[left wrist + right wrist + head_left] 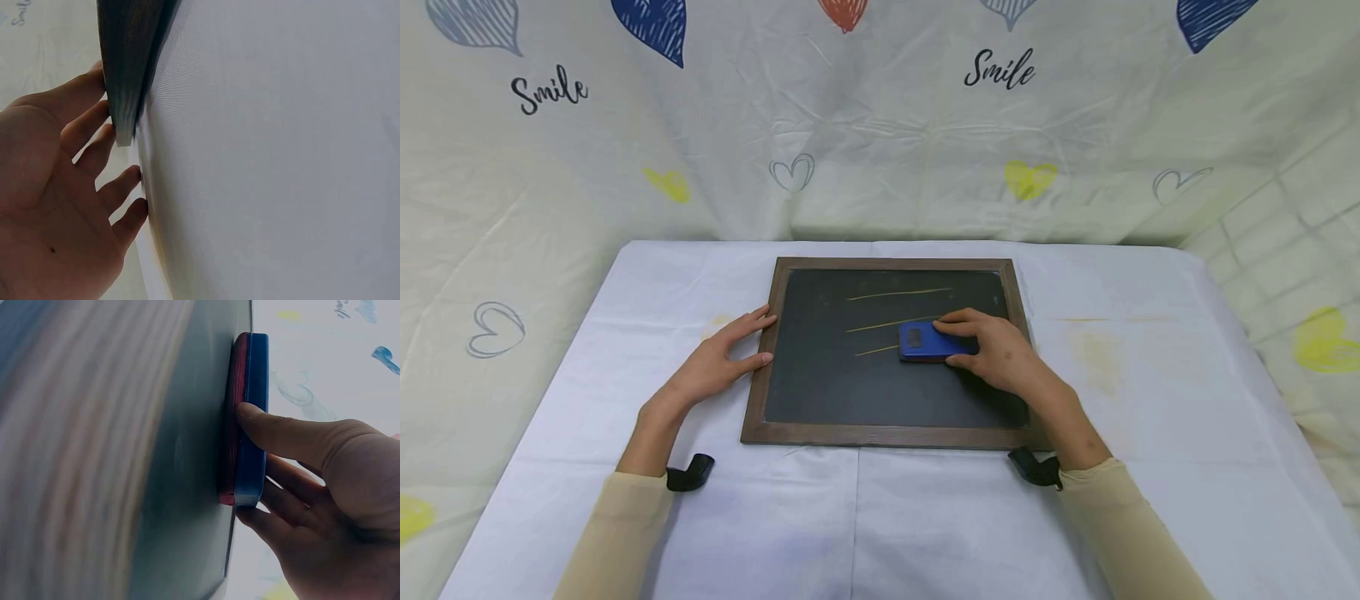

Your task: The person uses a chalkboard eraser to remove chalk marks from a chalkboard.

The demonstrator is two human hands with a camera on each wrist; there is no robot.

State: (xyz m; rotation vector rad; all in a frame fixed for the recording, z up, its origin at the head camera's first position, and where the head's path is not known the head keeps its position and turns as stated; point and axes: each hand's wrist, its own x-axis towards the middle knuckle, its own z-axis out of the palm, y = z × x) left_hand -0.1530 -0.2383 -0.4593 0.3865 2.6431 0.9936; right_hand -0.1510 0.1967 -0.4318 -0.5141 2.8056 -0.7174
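A chalkboard (831, 392) with a brown wooden frame lies flat on the table, bearing three thin yellow chalk lines. My right hand (1003, 354) grips a blue chalkboard eraser (913, 352) between thumb and fingers, over the board's right half. The eraser overlaps the right end of the lowest line. In the right wrist view, the red felt side of the eraser (251, 381) faces the board. My left hand (707, 367) steadies the frame's left edge, its fingers spread and fingertips touching the wood. In the left wrist view, two fingers of the left hand (69, 169) reach down to the tablecloth.
A white cloth (760, 533) covers the table, with faint yellowish smudges (1101, 358) right of the board. Behind the table hangs a pale curtain (895, 183) printed with hearts and "Smile". Each wrist wears a black camera mount (691, 473).
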